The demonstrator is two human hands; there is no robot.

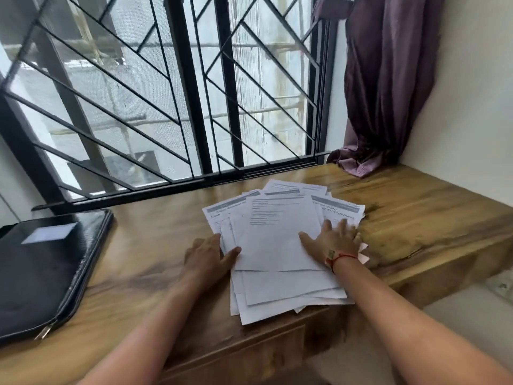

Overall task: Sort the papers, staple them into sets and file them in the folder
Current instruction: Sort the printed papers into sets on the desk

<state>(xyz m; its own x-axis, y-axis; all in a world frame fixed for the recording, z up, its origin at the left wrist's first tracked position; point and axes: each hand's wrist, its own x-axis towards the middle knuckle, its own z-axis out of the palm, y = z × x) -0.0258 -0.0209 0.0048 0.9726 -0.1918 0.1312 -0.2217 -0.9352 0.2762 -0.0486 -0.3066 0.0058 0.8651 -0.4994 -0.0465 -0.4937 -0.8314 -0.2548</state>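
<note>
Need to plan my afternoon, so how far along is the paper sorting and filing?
Done: nothing visibly; the papers lie in one loose, fanned pile on the desk, no sets apparent. In hand: left hand and right hand rest on the pile, seemingly starting to sort. Remaining: sorting, stapling, filing; the black folder lies closed.

Wooden table (155, 245) below barred window (177, 87); purple curtain (388, 79) bunched in right corner, hem on tabletop.
</note>
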